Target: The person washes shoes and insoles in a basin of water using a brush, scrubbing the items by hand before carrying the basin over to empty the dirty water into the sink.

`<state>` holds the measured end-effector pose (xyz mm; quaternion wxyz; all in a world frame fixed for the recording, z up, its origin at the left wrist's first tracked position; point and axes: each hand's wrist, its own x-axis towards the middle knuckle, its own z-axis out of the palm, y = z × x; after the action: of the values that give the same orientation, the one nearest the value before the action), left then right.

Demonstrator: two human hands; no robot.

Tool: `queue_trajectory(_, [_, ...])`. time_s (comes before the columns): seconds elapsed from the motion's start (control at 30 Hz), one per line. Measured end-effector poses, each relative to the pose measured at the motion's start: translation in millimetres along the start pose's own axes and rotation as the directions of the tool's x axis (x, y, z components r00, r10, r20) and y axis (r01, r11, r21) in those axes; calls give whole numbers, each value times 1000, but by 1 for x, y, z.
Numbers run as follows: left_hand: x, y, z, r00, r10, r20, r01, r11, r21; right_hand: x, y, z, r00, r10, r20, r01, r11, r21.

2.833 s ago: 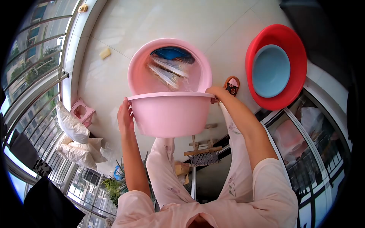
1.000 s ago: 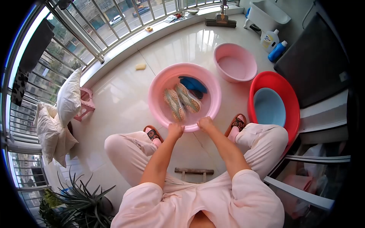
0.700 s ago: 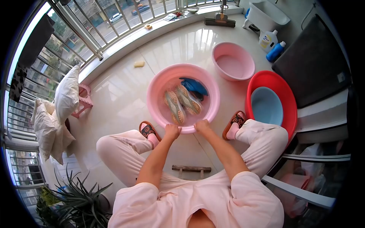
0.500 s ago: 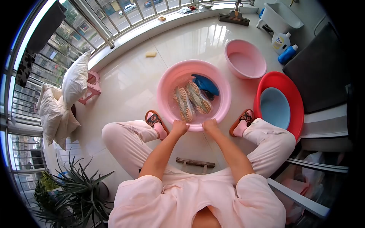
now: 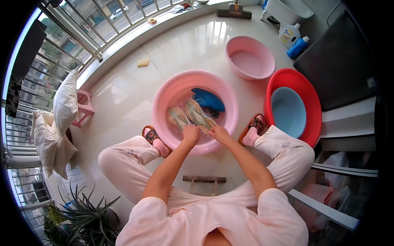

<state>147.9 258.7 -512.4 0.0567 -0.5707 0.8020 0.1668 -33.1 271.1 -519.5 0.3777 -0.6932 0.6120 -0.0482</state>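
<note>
Between my feet stands a large pink basin point(image 5: 161, 98) with water in it. A pair of sneakers lies inside, soles up: the left sneaker point(image 5: 177, 117) and the right sneaker point(image 5: 198, 115), both with patterned tan and grey soles. My left hand point(image 5: 191, 134) is closed at the near end of the left sneaker, its fingertips mostly hidden. At the near end of the right sneaker, my right hand point(image 5: 218, 134) has its fingers pressed together on the shoe. Behind the shoes, a blue piece point(image 5: 208, 99) and a dark object point(image 5: 211, 112) lie in the water.
A smaller pink basin point(image 5: 251, 59) stands at the back right. Beside my right foot, a red basin point(image 5: 314, 108) holds a blue-grey basin point(image 5: 288, 112). Behind me is a small wooden stool point(image 5: 204, 179). A yellow bar point(image 5: 143, 62) lies on the tiles; bottles point(image 5: 297, 47) stand back right.
Both hands have left the near rim of the pink basin and moved inside to the sneakers. The basin sits closer to me, and the shoes have shifted toward me. My view has turned slightly.
</note>
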Motion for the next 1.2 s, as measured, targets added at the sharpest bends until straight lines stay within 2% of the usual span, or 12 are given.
queue_trajectory(0.13, [63,14,-4,951,160,-266,-198,972,-124,36,24,-24,930,69,-361,-65,998,23])
queue_trajectory(0.2, [89,16,2,954,213,-212,-242,963,-122,59,35,-26,870,2,-493,4,1000,11])
queue_trajectory(0.4, [115,-4,39,964,251,-83,-253,968,-6,123,33,-23,897,21,-442,-112,977,-181])
queue_trajectory(0.47, [104,-8,35,958,232,-168,-240,970,-26,136,32,-21,891,-14,-453,-102,968,-231])
queue_trajectory(0.57, [78,-15,40,956,160,-245,-185,979,-85,156,46,-9,947,158,-280,-175,984,-35])
queue_trajectory(0.67, [55,-24,38,991,77,-106,-90,989,-119,163,83,12,954,103,-283,-59,985,161])
queue_trajectory(0.77, [47,-31,42,983,128,-131,-148,976,-157,149,73,-20,939,102,-328,-77,993,89])
queue_trajectory(0.83, [53,-32,39,984,-47,-169,-20,927,-374,140,59,-45,916,20,-400,12,997,77])
queue_trajectory(0.93, [77,-29,-13,822,-176,-541,-102,890,-445,131,32,-97,972,-183,-149,199,975,96])
queue_trajectory(1.0, [89,-24,-58,755,-160,-636,-124,917,-378,144,26,-108,932,-363,-22,363,932,4])
queue_trajectory(1.1, [97,-50,-54,877,-82,-474,-170,869,-465,155,-14,-142,859,-395,326,447,889,-100])
queue_trajectory(1.2, [97,-77,-20,944,-166,-285,-57,768,-638,172,-29,-146,861,-403,309,457,880,-126])
